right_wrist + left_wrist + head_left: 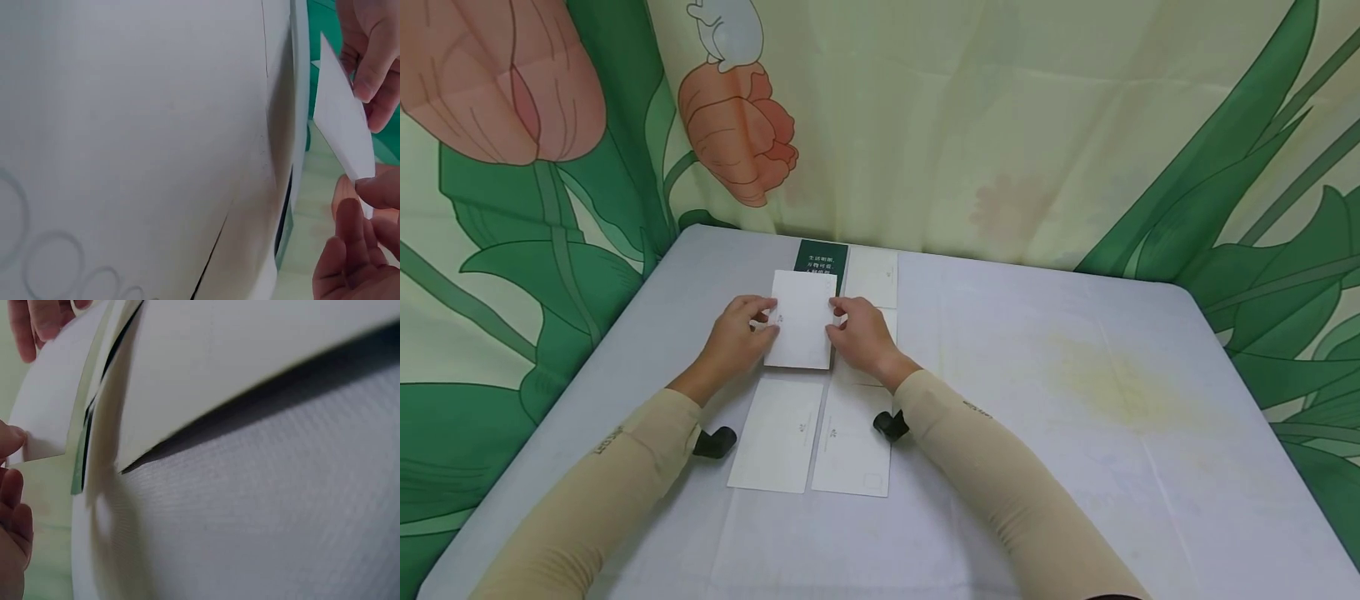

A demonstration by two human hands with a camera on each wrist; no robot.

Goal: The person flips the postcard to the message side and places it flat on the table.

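A white postcard (803, 321) with faint small print is held slightly raised over the table. My left hand (737, 333) pinches its left edge between thumb and fingers. At the opposite edge, my right hand (862, 333) pinches it the same way. Behind the held card lies a dark green card (823, 257) with white lettering, partly covered from sight. In the right wrist view the postcard (344, 119) is seen at a slant with fingers at both its edges.
Two white cards, a left one (777, 433) and a right one (852, 437), lie side by side nearer me. Another white card (872, 279) lies beside the green one. A white cloth covers the table (1037, 417); a printed curtain (925, 125) hangs behind it.
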